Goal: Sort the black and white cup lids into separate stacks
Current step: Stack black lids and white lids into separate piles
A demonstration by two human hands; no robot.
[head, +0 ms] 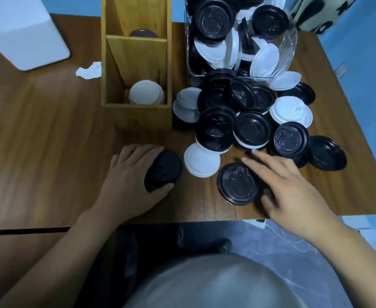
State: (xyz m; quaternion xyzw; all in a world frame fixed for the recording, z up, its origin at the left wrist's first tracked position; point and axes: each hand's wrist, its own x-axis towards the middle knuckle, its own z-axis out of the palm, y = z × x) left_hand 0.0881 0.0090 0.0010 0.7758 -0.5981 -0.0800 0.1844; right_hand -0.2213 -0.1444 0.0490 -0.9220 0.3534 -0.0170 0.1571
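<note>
Looking down from the head camera, my left hand (136, 174) is curled round a round black plastic cup lid (163, 168) at the near middle of the brown wooden counter (49, 141), with my fingers over its far rim and my thumb at the near rim. It may be several lids nested together, but the blur stops me counting. My right hand (293, 185) is open, fingers straight and spread, reaching over a single flat black lid with a raised sip tab (237, 185) that lies alone near the counter's front edge; I cannot tell whether my thumb touches its rim. Just beside it, toward my left hand, lies a round white plastic lid (201, 162). Behind both is the mixed heap of black and white lids (251, 125), spilling from a tipped clear plastic jar (242, 45). The tall wooden two-compartment box (136, 116) to the left of the heap holds a white stack (146, 93) in its near compartment and a dark lid top (143, 33) in the far one. I judge these lids to be very light, thin and springy, smooth enough to skid on the wood and apt to nest together. So I would pinch across the rim, the stiffest part, rather than press the top. The black ones look glossy with embossed marks; the white ones look matt and ridged.
</note>
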